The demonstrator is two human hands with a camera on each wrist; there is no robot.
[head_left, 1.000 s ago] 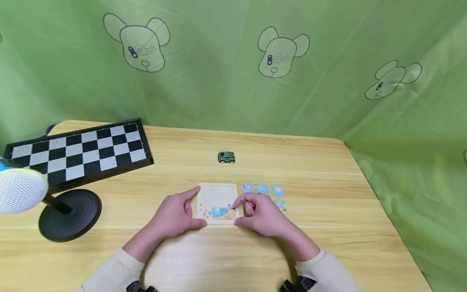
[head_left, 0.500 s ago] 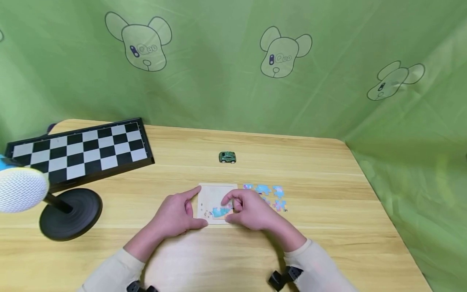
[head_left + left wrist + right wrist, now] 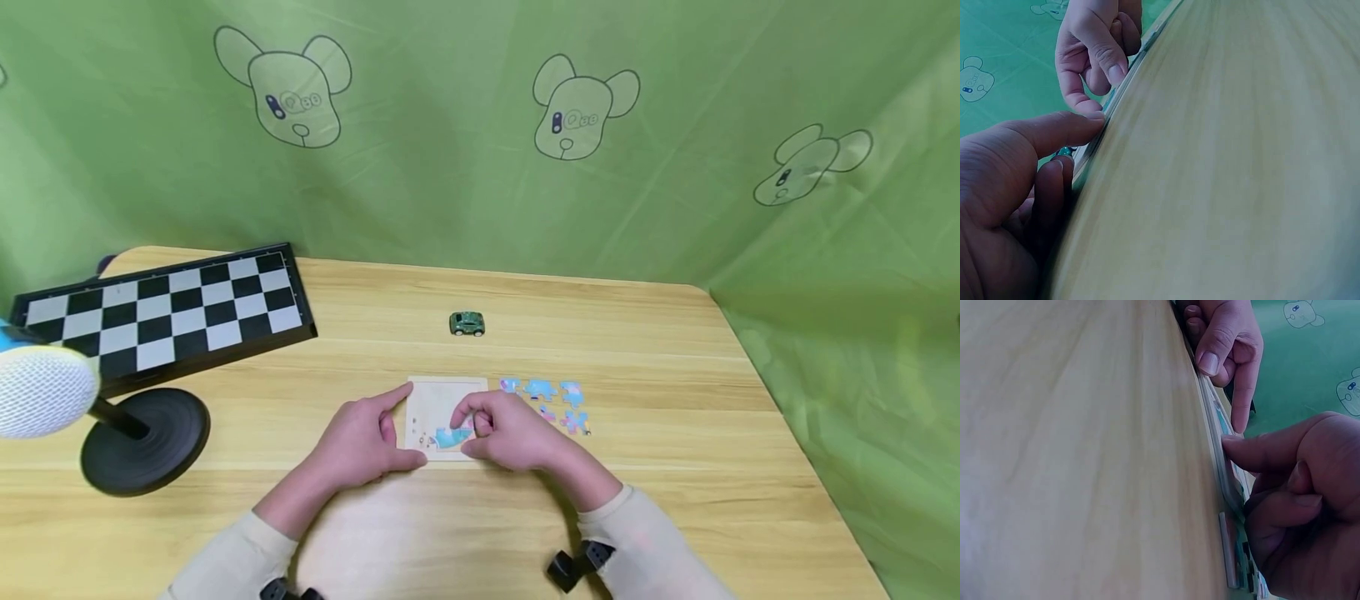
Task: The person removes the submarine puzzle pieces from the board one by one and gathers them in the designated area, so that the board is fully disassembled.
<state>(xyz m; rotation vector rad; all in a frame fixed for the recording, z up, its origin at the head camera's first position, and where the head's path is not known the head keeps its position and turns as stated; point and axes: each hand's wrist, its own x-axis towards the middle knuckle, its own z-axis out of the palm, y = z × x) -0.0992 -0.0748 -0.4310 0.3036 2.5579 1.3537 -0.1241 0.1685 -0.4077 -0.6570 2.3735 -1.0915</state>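
A pale square puzzle board (image 3: 442, 398) lies on the table between both hands, with teal puzzle pieces (image 3: 450, 438) fitted along its lower part. My left hand (image 3: 363, 440) grips the board's left side, index finger at the upper corner and thumb at the lower edge. Over the board's lower right, my right hand (image 3: 510, 429) has a bent index finger and thumb set on a puzzle piece, mostly covered by the hand. In the right wrist view, that thumb (image 3: 1244, 450) meets the board's front rim. Several loose blue and pink pieces (image 3: 540, 389) lie to the board's right.
A small green toy car (image 3: 467, 323) stands behind the board. At the back left lies a black-and-white chessboard (image 3: 187, 312). A white mesh head (image 3: 45, 392) on a round black base (image 3: 144, 442) stands at the left. Green cloth (image 3: 450, 150) hangs behind the table.
My right hand has moved left from the board's right edge onto its lower right part, uncovering more loose pieces. The left hand keeps its place at the board's left side.
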